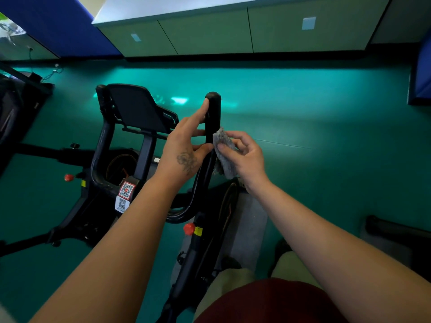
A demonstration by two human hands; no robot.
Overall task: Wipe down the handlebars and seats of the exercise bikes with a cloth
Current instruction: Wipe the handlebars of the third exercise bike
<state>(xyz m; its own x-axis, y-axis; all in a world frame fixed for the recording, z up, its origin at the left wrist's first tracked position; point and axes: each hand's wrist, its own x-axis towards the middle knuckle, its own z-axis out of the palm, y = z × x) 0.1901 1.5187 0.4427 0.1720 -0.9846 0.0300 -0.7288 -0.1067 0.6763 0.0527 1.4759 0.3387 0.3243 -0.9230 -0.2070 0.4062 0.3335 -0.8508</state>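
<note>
A black exercise bike stands in front of me, its right handlebar [213, 113] rising upright at the centre. My left hand [184, 148] touches the bar's left side, index finger stretched up along it and the other fingers reaching toward it. My right hand [245, 157] pinches a grey cloth [222, 148] and holds it against the bar's right side. The left handlebar [102, 127] and the black console holder [137, 108] lie to the left. The seat is out of sight.
A second bike's frame [14, 108] stands at the far left. Red adjustment knobs [189, 228] and QR stickers [126, 190] sit on the frame. Green floor [326, 136] stretches ahead to low cabinets [210, 33]. A blue mat [422, 73] leans at the right.
</note>
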